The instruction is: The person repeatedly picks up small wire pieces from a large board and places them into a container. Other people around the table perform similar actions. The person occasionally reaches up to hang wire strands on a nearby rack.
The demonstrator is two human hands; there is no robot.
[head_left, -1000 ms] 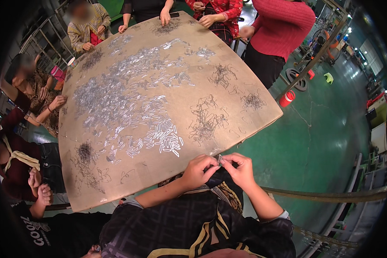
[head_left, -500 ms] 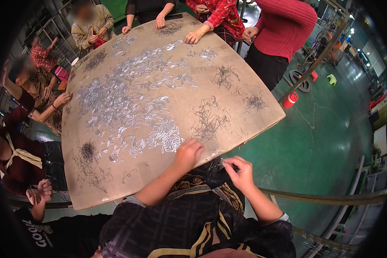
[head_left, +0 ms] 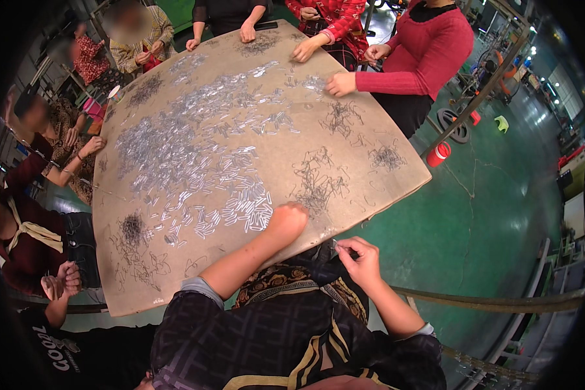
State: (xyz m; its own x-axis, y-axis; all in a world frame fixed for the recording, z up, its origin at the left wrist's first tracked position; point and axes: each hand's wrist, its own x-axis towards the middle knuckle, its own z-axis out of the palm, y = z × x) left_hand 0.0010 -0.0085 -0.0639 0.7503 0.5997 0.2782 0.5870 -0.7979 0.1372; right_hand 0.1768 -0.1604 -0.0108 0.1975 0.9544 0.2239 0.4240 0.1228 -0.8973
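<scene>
My left hand (head_left: 290,220) rests low over the table's near edge, its fingers curled. It sits between a pile of dark wire hooks (head_left: 317,182) and a spread of shiny elongated metal pieces (head_left: 248,207). Whatever its fingertips pinch is hidden under the knuckles. Off the edge, in front of my body, my right hand (head_left: 363,257) is closed in a pinch on a small metal piece (head_left: 335,244). Only a glint of that piece shows, so its exact shape is unclear.
The large brown tabletop (head_left: 208,260) carries more wire hook piles, including a dark clump (head_left: 133,227) at left. Several people stand or sit around it; one person's hand (head_left: 340,84) reaches onto the far right. A red container (head_left: 439,154) stands beyond the right edge.
My left hand has moved slightly forward toward the wire hooks and curled down. My right hand stays nearly in place. The person in red at the far right has reached a hand onto the table.
</scene>
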